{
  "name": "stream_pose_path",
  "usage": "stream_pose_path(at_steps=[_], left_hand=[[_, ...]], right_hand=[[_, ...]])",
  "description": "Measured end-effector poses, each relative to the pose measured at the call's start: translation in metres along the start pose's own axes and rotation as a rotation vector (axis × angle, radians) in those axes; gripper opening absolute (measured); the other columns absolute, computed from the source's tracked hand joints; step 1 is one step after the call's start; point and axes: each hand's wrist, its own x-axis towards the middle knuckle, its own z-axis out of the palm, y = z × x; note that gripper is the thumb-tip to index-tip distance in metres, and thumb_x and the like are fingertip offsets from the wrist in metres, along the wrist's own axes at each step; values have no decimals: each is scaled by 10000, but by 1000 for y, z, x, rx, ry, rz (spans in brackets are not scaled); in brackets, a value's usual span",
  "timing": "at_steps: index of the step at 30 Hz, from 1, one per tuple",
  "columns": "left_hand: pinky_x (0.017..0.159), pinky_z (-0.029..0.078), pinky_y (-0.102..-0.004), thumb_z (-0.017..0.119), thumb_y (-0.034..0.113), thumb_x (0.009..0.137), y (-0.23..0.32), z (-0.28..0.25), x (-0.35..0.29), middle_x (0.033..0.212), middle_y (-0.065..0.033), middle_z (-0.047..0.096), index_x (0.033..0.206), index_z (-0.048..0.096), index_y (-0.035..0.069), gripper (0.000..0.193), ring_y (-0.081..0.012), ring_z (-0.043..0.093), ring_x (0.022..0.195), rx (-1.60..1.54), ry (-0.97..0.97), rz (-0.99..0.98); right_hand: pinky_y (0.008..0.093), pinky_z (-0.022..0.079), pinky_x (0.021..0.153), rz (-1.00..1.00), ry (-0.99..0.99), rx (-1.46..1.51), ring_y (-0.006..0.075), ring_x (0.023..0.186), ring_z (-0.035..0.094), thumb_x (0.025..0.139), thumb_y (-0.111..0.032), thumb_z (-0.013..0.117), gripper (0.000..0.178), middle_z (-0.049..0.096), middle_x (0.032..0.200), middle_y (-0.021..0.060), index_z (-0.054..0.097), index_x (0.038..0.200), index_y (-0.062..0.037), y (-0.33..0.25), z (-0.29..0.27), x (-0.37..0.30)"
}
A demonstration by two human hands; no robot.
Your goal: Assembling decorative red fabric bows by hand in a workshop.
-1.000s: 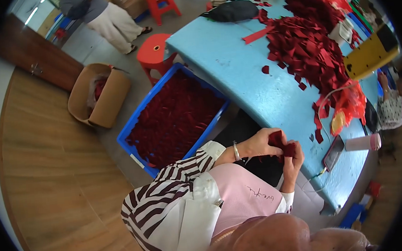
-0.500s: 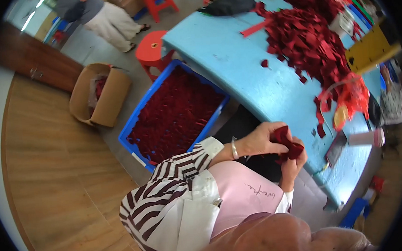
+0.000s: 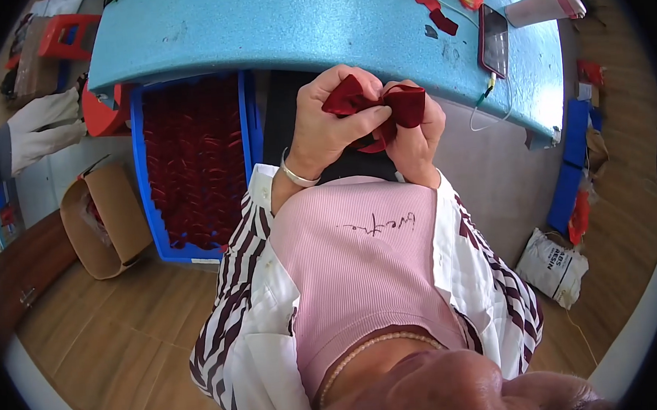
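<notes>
A dark red velvety bow [image 3: 348, 97] is pinched between my two hands, just in front of the table's near edge. My left hand [image 3: 321, 125], with a silver bangle at its wrist, has thumb and fingers closed on the bow's left loop and middle. On the other side, my right hand [image 3: 419, 134] is closed behind the right loop, most of its fingers hidden by the cloth. Both loops stand out to the sides, and a bit of the same red material hangs below the middle.
The light blue table [image 3: 285, 21] carries red fabric pieces [image 3: 430, 7], a phone [image 3: 493, 41] with a cable, and a pink roll [image 3: 545, 7]. To my left are a blue crate [image 3: 144, 183] full of red pieces, a cardboard box [image 3: 120, 216] and red stools [image 3: 69, 36]. A white sack [image 3: 552, 268] lies right.
My view has swung toward the right, so the table now runs across the top. The red cloth, bunched between my hands before, now shows two spread loops, still held by both hands.
</notes>
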Motion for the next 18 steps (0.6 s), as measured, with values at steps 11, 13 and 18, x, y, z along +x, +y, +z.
stream_pose_path(at_steps=[11,13,18], left_hand=[[512,412,-197,700,-63,769,22,9,-13,905,-70,597,985,549,21,277,-75,517,648,-100,-49,-174],[531,426,-202,693,-70,765,17,10,-10,903,-71,597,970,547,25,269,-80,526,680,-9,-79,-68],[560,429,-218,665,-83,738,9,11,-8,900,-56,579,894,521,60,255,-92,519,720,-98,-91,-57]], right_hand=[[247,427,551,-67,-116,-325,106,605,549,888,-141,531,199,624,746,62,604,851,41,-37,-5,5],[243,421,548,-151,-56,-370,106,612,550,888,-142,523,206,623,745,60,604,843,42,-35,-2,1],[236,407,542,-72,73,-275,100,636,548,891,-133,513,209,618,747,50,608,834,44,-26,4,-7]])
